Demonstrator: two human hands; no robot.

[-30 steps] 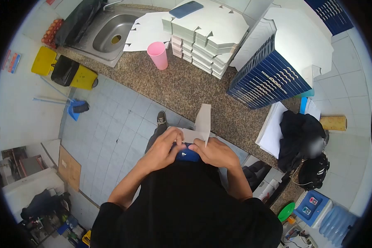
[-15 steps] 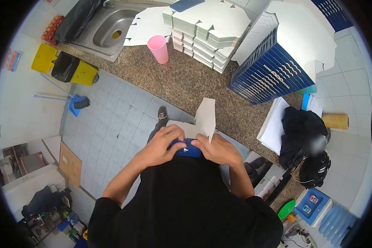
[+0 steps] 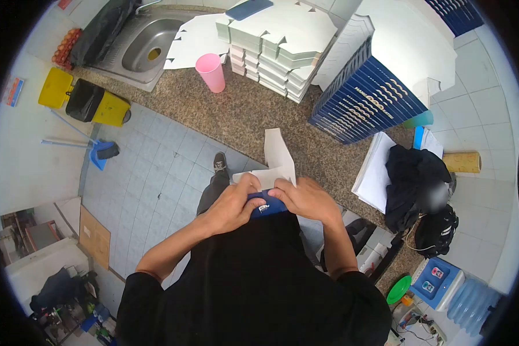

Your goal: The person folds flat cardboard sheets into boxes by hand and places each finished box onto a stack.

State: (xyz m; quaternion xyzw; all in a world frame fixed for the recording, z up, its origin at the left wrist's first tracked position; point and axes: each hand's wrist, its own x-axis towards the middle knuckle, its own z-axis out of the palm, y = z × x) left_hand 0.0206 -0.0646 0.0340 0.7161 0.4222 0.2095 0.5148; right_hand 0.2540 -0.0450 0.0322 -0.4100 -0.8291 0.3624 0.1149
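Observation:
Close to my body, at the counter's front edge, I hold a cardboard box piece point(image 3: 278, 151), white inside and dark blue outside, with one white flap standing up. My left hand point(image 3: 234, 203) grips its left side, thumb pressed on the blue face and fingers curled over the fold. On its right side my right hand point(image 3: 305, 199) pinches the same blue panel, its thumb near the left thumb. The fold under my fingers is partly hidden. Beyond it on the granite counter point(image 3: 242, 124) stands a pink cup point(image 3: 210, 74).
Behind the cup rises a stack of white cardboard pieces point(image 3: 282, 29) with a dark phone-like slab point(image 3: 249, 8) on top. Right of it stands a tall stack of blue boxes point(image 3: 369, 98). A sink point(image 3: 150, 43) is at back left; papers point(image 3: 375, 173) and dark cloth point(image 3: 409, 179) lie right.
The upright white flap has swung leftward and more of the white inside shows. Both hands keep their grip on the blue panel. The whole view has shifted slightly.

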